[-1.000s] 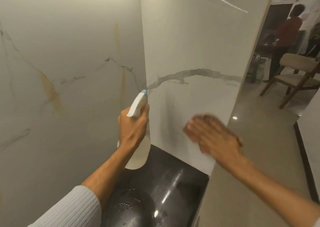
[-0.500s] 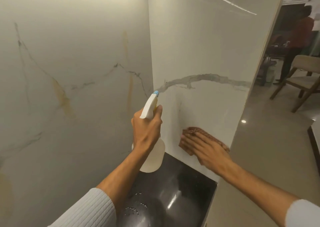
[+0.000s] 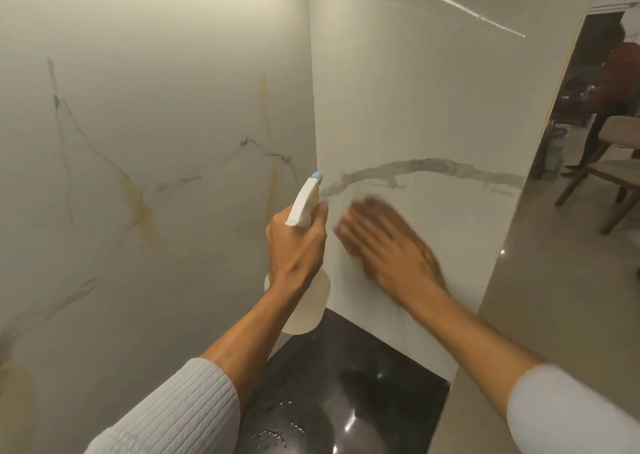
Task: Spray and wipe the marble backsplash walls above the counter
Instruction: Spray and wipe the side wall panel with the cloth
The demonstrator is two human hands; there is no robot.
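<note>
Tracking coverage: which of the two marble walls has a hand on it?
The side wall right of the corner, with the broad grey vein: the right hand lies flat against it. The wall with amber streaks has none.

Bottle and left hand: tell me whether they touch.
Touching. The head view shows the left hand gripping the bottle, fingers curled round its neck below the sprayer.

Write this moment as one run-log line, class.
left hand: holds spray bottle | right hand: flat, presses cloth on right marble wall | counter: wet droplets | stage: wiping
</note>
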